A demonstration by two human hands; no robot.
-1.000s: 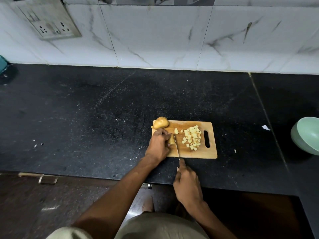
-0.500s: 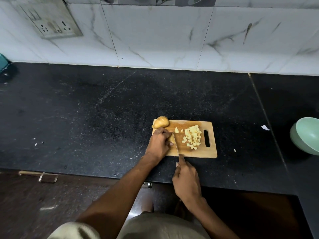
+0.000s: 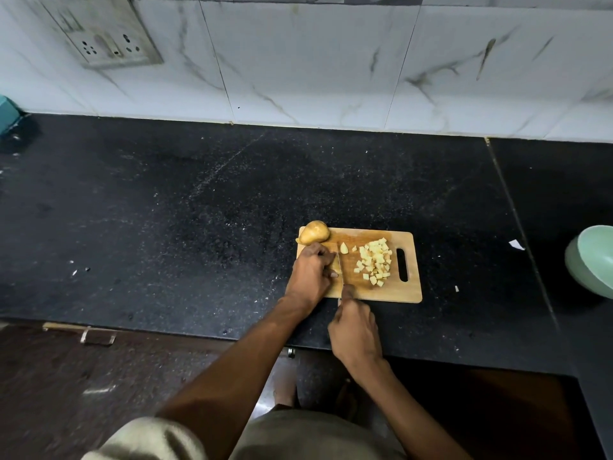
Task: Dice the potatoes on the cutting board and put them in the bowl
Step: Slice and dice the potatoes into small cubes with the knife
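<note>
One green bowl [image 3: 593, 260] sitting at counter's right edge, contents hidden, one whole potato [image 3: 313, 232] lying on board [image 3: 406, 290], left hand [image 3: 311, 273] curling over a piece, right hand [image 3: 356, 330] gripping one knife [image 3: 340, 265].

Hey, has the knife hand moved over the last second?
Yes. The right hand has slid forward toward the cutting board, pushing the knife further across it beside the left hand.

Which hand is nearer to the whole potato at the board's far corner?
The left. The left hand sits on the cutting board just below the whole potato; the right hand, gripping the knife, is off the board's near edge.
</note>
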